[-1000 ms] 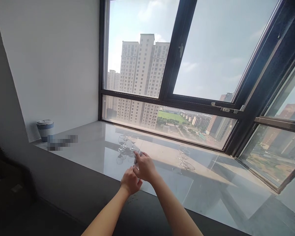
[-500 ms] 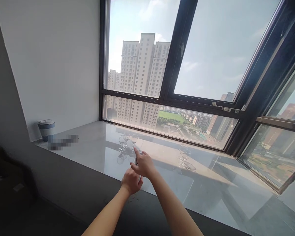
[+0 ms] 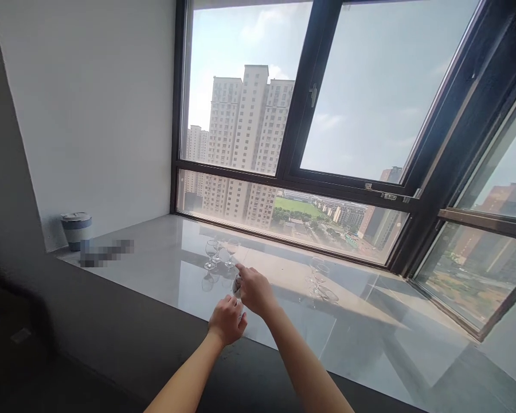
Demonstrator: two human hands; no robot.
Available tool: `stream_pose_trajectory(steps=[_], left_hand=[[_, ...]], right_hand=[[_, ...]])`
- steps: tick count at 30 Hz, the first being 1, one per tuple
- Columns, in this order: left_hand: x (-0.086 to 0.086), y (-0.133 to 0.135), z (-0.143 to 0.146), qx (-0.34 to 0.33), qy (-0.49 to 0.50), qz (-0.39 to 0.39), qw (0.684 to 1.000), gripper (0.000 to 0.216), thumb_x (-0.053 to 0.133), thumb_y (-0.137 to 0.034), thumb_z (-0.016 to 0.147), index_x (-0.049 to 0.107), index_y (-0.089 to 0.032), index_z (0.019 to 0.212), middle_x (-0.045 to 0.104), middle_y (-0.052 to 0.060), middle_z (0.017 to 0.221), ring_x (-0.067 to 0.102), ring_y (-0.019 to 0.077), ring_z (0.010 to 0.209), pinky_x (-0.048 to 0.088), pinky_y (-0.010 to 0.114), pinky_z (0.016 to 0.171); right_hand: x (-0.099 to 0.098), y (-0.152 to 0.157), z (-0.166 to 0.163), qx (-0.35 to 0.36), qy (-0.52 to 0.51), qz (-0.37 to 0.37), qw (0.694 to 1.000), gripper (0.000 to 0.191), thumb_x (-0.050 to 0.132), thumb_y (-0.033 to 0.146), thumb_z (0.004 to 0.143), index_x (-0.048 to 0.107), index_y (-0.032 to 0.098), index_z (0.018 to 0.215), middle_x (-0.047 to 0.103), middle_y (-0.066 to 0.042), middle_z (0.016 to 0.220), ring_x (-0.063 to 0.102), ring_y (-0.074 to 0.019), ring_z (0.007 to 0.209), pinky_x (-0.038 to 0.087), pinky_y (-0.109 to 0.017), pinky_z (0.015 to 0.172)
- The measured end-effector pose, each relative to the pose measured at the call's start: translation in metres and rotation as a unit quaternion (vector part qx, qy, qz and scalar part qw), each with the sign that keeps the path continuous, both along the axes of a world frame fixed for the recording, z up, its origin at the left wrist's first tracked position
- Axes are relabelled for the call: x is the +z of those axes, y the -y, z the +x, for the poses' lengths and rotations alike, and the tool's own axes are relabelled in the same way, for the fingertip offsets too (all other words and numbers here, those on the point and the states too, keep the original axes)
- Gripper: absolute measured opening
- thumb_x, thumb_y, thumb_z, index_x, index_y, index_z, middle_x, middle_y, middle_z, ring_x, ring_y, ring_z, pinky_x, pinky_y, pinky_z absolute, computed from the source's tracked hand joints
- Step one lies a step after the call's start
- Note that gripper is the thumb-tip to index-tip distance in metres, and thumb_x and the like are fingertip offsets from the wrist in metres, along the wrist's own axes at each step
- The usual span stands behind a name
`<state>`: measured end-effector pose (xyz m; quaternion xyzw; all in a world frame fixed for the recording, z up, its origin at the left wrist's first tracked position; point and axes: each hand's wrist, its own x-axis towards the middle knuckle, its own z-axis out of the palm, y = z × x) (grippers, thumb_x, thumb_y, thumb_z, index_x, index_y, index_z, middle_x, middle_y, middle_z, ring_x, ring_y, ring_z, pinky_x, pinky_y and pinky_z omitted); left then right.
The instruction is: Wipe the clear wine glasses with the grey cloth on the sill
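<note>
My left hand (image 3: 227, 321) is closed round the lower part of a small clear glass (image 3: 237, 285), most of it hidden by both hands. My right hand (image 3: 253, 289) rests on the top of that glass, forefinger stretched forward, the other fingers curled on it. Both hands hover over the near part of a glossy grey window ledge (image 3: 370, 338). Just beyond them stand two stemmed wine glasses (image 3: 218, 253), upright and close together. Further right more clear glasses (image 3: 321, 278) stand on the ledge.
A blue and white lidded cup (image 3: 75, 229) stands at the ledge's far left against the white wall. A blurred patch (image 3: 106, 252) lies beside it. Tall dark-framed windows (image 3: 301, 132) close off the back and right. The ledge's dark front edge (image 3: 155, 338) runs below my hands.
My hands stay together on the glass and have shifted slightly nearer. The right forefinger, curled a second ago, now points forward. The view has tipped a little.
</note>
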<state>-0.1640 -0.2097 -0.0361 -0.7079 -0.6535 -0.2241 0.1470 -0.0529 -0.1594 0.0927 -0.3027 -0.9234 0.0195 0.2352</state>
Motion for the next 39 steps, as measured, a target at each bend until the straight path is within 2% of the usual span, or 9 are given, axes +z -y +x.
stream_pose_trajectory(steps=[6,11,16,20,24,30,33,36,39], left_hand=[[-0.001,-0.001,0.000,0.004,-0.004,0.000,1.000,0.018,0.045,-0.029,0.086,0.059,-0.018,0.085,0.058,0.009,0.088,0.051,0.0254,0.090,0.042,0.038,0.077],[0.001,0.000,0.000,0.005,-0.007,-0.002,1.000,0.018,0.045,-0.029,0.086,0.060,-0.018,0.088,0.058,0.009,0.089,0.051,0.0257,0.090,0.041,0.039,0.077],[0.001,0.000,0.001,0.007,-0.015,-0.002,1.000,0.018,0.046,-0.029,0.086,0.059,-0.018,0.085,0.058,0.010,0.088,0.051,0.0260,0.090,0.041,0.039,0.077],[0.000,0.000,0.000,0.013,-0.007,-0.002,1.000,0.017,0.046,-0.028,0.085,0.059,-0.019,0.083,0.059,0.009,0.087,0.051,0.0255,0.089,0.041,0.038,0.076],[0.000,0.000,0.001,0.013,0.004,0.005,1.000,0.016,0.047,-0.028,0.085,0.059,-0.019,0.081,0.059,0.009,0.087,0.051,0.0251,0.090,0.041,0.037,0.077],[0.002,0.002,0.001,0.007,0.022,0.015,1.000,0.016,0.048,-0.028,0.084,0.060,-0.019,0.079,0.059,0.009,0.084,0.052,0.0250,0.089,0.042,0.037,0.077],[0.004,0.003,0.002,0.007,0.026,0.012,1.000,0.016,0.048,-0.028,0.085,0.060,-0.019,0.081,0.059,0.009,0.084,0.052,0.0246,0.088,0.042,0.036,0.076],[0.006,0.005,0.003,0.007,0.025,0.008,1.000,0.015,0.048,-0.028,0.084,0.060,-0.019,0.082,0.059,0.009,0.087,0.053,0.0249,0.088,0.042,0.037,0.076],[0.007,0.005,0.003,0.003,0.028,0.004,1.000,0.015,0.048,-0.028,0.083,0.060,-0.020,0.083,0.060,0.009,0.090,0.053,0.0253,0.090,0.042,0.038,0.078]], right_hand=[[0.002,-0.009,-0.005,-0.001,0.026,-0.056,0.998,0.068,0.047,0.006,0.073,0.042,0.024,0.139,0.066,-0.005,0.101,0.060,-0.0166,0.083,0.040,-0.024,0.068],[0.012,-0.022,-0.008,0.042,0.098,-0.078,0.991,0.068,0.054,0.006,0.067,0.051,0.022,0.133,0.070,-0.005,0.097,0.063,-0.0193,0.087,0.039,-0.024,0.068],[0.016,-0.030,-0.009,0.059,0.062,-0.078,0.993,0.057,0.050,0.001,0.068,0.060,0.020,0.121,0.070,-0.004,0.086,0.062,-0.0171,0.078,0.039,-0.023,0.065],[0.018,-0.032,-0.012,0.064,-0.041,-0.082,0.994,0.050,0.047,0.001,0.070,0.061,0.023,0.113,0.067,-0.001,0.079,0.058,-0.0148,0.072,0.038,-0.022,0.063],[0.029,-0.037,-0.011,0.066,-0.222,-0.105,0.967,0.041,0.045,0.008,0.074,0.058,0.023,0.109,0.065,0.001,0.077,0.058,-0.0139,0.070,0.042,-0.024,0.067],[0.055,-0.059,0.019,-0.062,-0.396,-0.024,0.916,0.031,0.044,0.022,0.079,0.056,0.021,0.108,0.064,-0.002,0.079,0.059,-0.0168,0.072,0.045,-0.028,0.070],[0.039,-0.070,0.035,-0.133,-0.402,-0.003,0.906,0.032,0.043,0.024,0.079,0.056,0.019,0.108,0.064,-0.003,0.080,0.059,-0.0188,0.075,0.045,-0.031,0.074],[-0.005,-0.072,0.037,-0.162,-0.345,-0.106,0.918,0.033,0.043,0.025,0.078,0.055,0.018,0.108,0.066,-0.006,0.085,0.061,-0.0201,0.081,0.046,-0.032,0.078],[-0.057,-0.062,0.026,-0.141,-0.275,-0.212,0.927,0.031,0.044,0.022,0.075,0.057,0.019,0.103,0.067,-0.005,0.081,0.064,-0.0198,0.077,0.048,-0.032,0.075]])
